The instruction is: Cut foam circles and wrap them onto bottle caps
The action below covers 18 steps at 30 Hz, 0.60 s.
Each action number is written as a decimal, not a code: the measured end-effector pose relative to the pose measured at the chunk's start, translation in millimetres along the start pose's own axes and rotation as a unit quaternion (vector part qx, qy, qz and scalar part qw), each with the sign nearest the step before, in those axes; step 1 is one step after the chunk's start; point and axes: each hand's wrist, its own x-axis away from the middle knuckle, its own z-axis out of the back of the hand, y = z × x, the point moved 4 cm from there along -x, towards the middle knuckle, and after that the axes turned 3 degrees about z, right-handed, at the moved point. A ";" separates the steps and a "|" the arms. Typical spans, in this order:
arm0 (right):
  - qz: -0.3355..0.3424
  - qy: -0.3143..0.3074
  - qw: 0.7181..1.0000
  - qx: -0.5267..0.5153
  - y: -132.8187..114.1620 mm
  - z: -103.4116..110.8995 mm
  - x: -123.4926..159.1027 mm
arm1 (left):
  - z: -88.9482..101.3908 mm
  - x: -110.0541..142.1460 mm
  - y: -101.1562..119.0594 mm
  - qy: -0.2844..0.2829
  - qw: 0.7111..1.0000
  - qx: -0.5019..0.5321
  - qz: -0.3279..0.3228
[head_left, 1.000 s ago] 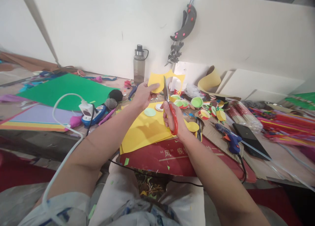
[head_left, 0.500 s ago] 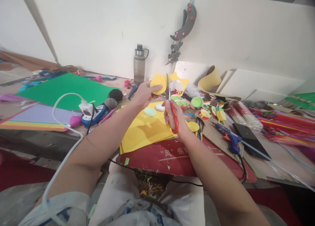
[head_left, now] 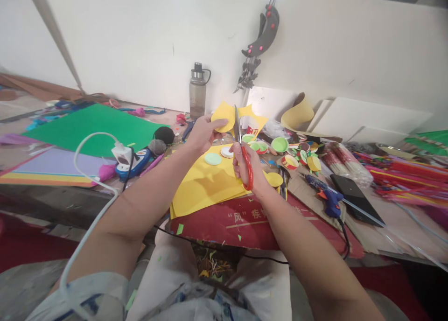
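Note:
My left hand [head_left: 207, 133] pinches a yellow sheet [head_left: 224, 116] between thumb and fingers, held up above the table; its lower edge is rounded. A strip of the same yellow extends to the right behind the blades. Red-handled scissors [head_left: 248, 168] are in my right hand [head_left: 252, 166], their blades pointing up against the sheet and looking nearly closed. Below both hands lie larger yellow sheets [head_left: 199, 190], with a pale green disc [head_left: 213, 159] and a white disc [head_left: 227, 152] on top. A yellow round piece [head_left: 275, 179] rests beside my right wrist.
A water bottle [head_left: 198, 94] stands at the wall. Small green-lined cups [head_left: 280, 145], a blue glue gun [head_left: 331, 200] and a black phone [head_left: 355, 199] lie to the right. At left are a green sheet [head_left: 94, 129] and a power strip [head_left: 133, 164] with a white cable.
The yellow sheet has turned and shifted slightly in my left hand, first right, then back left. The scissor blades have moved along its curved edge with it.

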 end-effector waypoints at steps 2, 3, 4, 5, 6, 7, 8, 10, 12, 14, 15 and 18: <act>-0.004 -0.003 1.000 0.002 0.5 0.1 0.2 | 0.0 0.2 0.5 -0.002 1.000 0.007 -0.003; -0.006 -0.004 1.000 0.004 1.0 0.2 0.3 | 0.2 0.2 0.6 -0.001 1.000 0.010 -0.005; -0.007 -0.004 1.000 0.005 1.5 0.1 0.3 | 0.6 0.0 0.6 0.001 1.000 0.010 -0.008; -0.007 -0.004 1.000 0.006 1.9 0.1 0.2 | 1.0 -0.1 0.5 0.004 1.000 0.008 -0.009; -0.006 -0.005 1.000 0.007 2.3 -0.1 0.1 | 1.3 -0.3 0.3 0.005 1.000 0.004 -0.010; -0.006 -0.005 1.000 0.006 2.6 -0.3 -0.2 | 1.5 -0.4 0.0 0.004 1.000 -0.002 -0.011; -0.006 -0.005 1.000 0.005 2.7 -0.5 -0.5 | 1.4 -0.6 -0.3 0.000 1.000 -0.007 -0.013; -0.002 -0.006 1.000 0.002 2.3 -0.7 -1.6 | 0.8 -1.0 -1.3 -0.014 1.000 -0.017 -0.017; 0.006 -0.006 1.000 0.000 1.4 -0.3 -2.9 | 0.3 -1.5 -2.8 -0.027 0.999 -0.025 -0.017; 0.013 -0.006 1.000 0.001 0.7 0.4 -4.0 | 0.5 -2.3 -4.6 -0.031 0.999 -0.032 -0.013; 0.014 -0.005 1.000 0.002 0.6 0.9 -4.3 | 0.8 -2.8 -5.3 -0.030 0.999 -0.035 -0.012; 0.016 -0.005 1.000 0.011 0.7 2.2 -4.1 | 2.1 -4.0 -5.8 -0.028 0.999 -0.036 -0.013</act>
